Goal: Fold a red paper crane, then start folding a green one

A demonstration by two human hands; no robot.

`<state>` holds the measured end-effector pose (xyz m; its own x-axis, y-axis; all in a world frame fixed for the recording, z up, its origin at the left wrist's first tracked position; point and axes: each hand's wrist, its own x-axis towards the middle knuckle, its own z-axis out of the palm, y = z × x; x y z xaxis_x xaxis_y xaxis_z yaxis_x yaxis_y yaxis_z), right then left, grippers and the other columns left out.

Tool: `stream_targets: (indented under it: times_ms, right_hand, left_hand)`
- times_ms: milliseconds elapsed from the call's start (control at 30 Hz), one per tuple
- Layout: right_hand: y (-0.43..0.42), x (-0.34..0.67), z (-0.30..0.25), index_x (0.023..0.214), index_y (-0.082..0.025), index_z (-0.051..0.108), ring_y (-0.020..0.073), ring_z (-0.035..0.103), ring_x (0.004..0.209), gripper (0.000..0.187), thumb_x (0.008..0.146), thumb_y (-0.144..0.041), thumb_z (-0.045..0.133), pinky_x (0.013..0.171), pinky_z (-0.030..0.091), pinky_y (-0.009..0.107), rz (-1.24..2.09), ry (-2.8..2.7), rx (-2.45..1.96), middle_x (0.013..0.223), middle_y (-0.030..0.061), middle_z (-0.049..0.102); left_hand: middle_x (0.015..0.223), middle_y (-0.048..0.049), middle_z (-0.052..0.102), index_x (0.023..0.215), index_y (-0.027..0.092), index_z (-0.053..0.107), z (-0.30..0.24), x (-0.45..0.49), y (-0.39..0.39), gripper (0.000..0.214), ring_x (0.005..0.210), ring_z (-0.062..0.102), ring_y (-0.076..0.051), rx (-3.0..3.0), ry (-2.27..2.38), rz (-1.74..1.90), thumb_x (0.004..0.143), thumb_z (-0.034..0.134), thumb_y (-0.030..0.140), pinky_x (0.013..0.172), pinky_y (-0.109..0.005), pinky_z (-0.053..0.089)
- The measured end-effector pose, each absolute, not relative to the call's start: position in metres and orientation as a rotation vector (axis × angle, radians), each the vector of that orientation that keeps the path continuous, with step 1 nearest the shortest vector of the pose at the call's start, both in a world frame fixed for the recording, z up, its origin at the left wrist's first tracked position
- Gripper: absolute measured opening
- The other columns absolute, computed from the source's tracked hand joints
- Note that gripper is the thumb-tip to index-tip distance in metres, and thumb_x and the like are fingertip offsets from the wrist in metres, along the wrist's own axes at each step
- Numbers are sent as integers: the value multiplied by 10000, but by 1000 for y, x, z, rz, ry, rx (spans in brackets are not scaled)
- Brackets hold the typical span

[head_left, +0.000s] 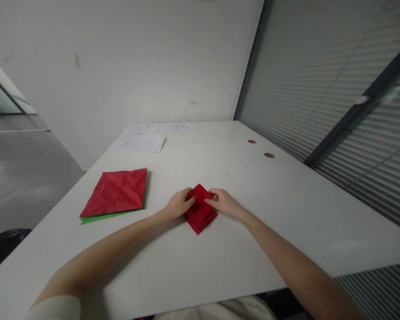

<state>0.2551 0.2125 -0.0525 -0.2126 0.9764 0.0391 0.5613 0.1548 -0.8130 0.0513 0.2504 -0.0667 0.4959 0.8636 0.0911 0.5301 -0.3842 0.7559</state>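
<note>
A small folded red paper (200,213), diamond-shaped with one corner toward me, lies on the white table between my hands. My left hand (180,203) pinches its left edge, thumb on top and fingers curled behind. On the opposite edge, my right hand (224,202) grips the paper the same way, its thumb on the upper face. Layers show along the lower half of the diamond. The fingertips beneath the paper are hidden.
Left of my hands lies a creased red sheet (118,191) on top of green paper (102,218). Printed pages (142,143) rest at the table's far left. Two round holes (269,155) pierce the tabletop near the blinds (320,102). A black bag (5,244) is at lower left.
</note>
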Motion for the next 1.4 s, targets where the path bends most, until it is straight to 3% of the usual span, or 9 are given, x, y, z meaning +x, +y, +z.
stream_targets:
  times_ms: [300,633,767,1067,1233,1400]
  right_hand:
    - [219,267,-57,877,-139,663,120,556,611,202,682,-184,685,548,403,232,1022,-1848,-1503,796,41,686]
    - [219,262,-54,958,-162,615,131,557,617,287,800,-402,606,559,436,248,890,-1703,-1423,799,30,628]
    - [212,258,-42,843,-182,590,133,530,645,181,834,-361,566,616,426,252,625,-1674,-1337,706,0,576]
    - [195,251,-23,691,-197,644,105,405,523,153,817,-285,648,555,304,260,558,-2167,-1400,571,-39,490]
    - [194,247,-28,896,-217,747,179,534,794,144,853,-303,641,761,398,325,463,-2352,-1193,846,54,624]
    - [184,238,-28,928,-246,751,263,504,1002,303,837,-510,635,915,341,451,328,-2526,-1075,985,81,686]
  left_hand:
    - [753,-30,662,881,128,638,-70,46,266,202,655,581,-152,1940,1077,699,759,539,255,582,-249,438]
    - [750,-39,668,877,122,663,-64,48,261,277,624,559,-143,1928,1109,685,766,539,344,560,-244,421]
    - [749,-42,675,870,120,673,-63,48,261,298,608,554,-140,1936,1109,713,780,532,367,554,-244,420]
    - [863,-69,709,904,113,670,-66,47,263,291,646,600,-147,1834,1054,844,798,533,347,565,-242,466]
    - [863,-65,717,866,114,679,-69,46,267,251,691,619,-160,1848,1106,827,776,522,288,603,-246,488]
    - [869,-65,725,882,106,686,-71,42,273,253,699,628,-170,1908,1108,791,744,534,253,632,-262,497]
